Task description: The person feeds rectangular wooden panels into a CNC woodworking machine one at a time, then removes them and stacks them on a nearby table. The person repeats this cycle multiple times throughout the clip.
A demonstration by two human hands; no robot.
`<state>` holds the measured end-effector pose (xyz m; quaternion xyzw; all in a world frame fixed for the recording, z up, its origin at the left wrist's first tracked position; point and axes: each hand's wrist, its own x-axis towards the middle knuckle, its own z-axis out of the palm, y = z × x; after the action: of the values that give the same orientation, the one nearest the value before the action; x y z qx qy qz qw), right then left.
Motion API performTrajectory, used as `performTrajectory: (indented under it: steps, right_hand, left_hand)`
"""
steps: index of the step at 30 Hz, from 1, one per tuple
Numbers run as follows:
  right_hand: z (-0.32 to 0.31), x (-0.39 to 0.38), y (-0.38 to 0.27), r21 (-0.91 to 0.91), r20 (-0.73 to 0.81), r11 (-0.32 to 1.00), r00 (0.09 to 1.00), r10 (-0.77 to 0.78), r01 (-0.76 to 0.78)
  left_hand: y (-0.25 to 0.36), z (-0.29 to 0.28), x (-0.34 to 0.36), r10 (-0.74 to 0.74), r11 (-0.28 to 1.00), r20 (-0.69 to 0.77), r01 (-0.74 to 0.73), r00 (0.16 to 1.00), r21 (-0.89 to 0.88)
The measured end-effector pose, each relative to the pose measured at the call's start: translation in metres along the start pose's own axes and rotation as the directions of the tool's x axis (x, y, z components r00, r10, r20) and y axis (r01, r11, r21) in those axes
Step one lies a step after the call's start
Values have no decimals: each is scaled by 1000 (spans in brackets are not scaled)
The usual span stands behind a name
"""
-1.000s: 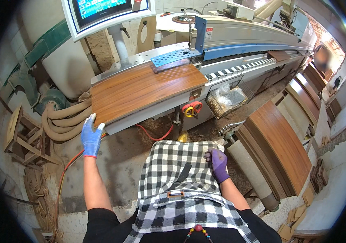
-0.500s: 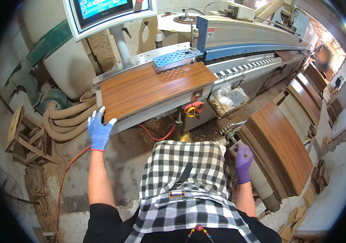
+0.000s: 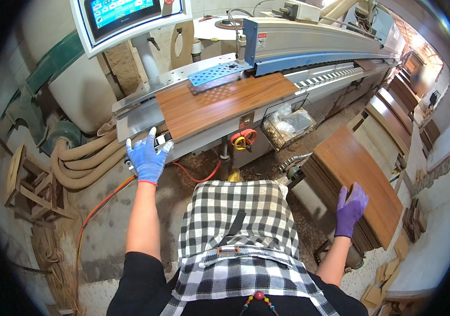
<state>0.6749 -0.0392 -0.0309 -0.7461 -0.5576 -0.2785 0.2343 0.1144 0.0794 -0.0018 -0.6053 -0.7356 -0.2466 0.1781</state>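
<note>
My left hand (image 3: 150, 160), in a blue glove with pale fingertips, is open with its fingers spread. It is at the front left edge of a long machine's metal bed (image 3: 139, 120), close to a small black fitting (image 3: 161, 139) and the near left corner of a wood-grain panel (image 3: 219, 108). That panel lies flat on the bed, its far edge partly under a blue perforated plate (image 3: 217, 74). On the right, my right hand (image 3: 351, 209), in a purple glove, is open at the near edge of a stack of brown panels (image 3: 364, 179); whether it touches them I cannot tell.
A control screen (image 3: 122, 13) stands at the upper left. Scissors with red and yellow handles (image 3: 243, 139) hang from the machine's front, beside a wire basket (image 3: 288, 126) holding clear plastic. Thick hoses (image 3: 85, 163) and a wooden stool (image 3: 30, 184) are at the left.
The panel on the machine has slid right, baring metal bed at its left. My left hand has come off its corner region and moved right. My right hand has moved right to the stack.
</note>
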Motion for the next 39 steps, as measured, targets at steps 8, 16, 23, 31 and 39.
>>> performTrajectory:
  steps: [8, 16, 23, 31, 39]
  right_hand:
    - [-18, -72, -13, 633, 227, 751, 972, 51, -188]
    - [8, -76, 97, 573, 819, -763, 242, 520, -299]
    - [-8, -87, 74, 690, 723, -543, 442, 531, -479]
    - [13, -73, -5, 551, 739, -697, 657, 151, -459]
    - [30, 1, -193, 235, 677, -618, 583, -450, -750]
  left_hand:
    - [-5, 7, 0, 78, 996, -60, -75, 995, 43]
    - [-7, 9, -1, 93, 995, -80, -90, 992, 38]
    - [-15, 13, -3, 136, 989, -132, -141, 982, -33]
    - [0, -24, -23, 171, 943, -16, -168, 985, -288]
    - [6, -86, -80, 316, 917, 16, -301, 948, -262]
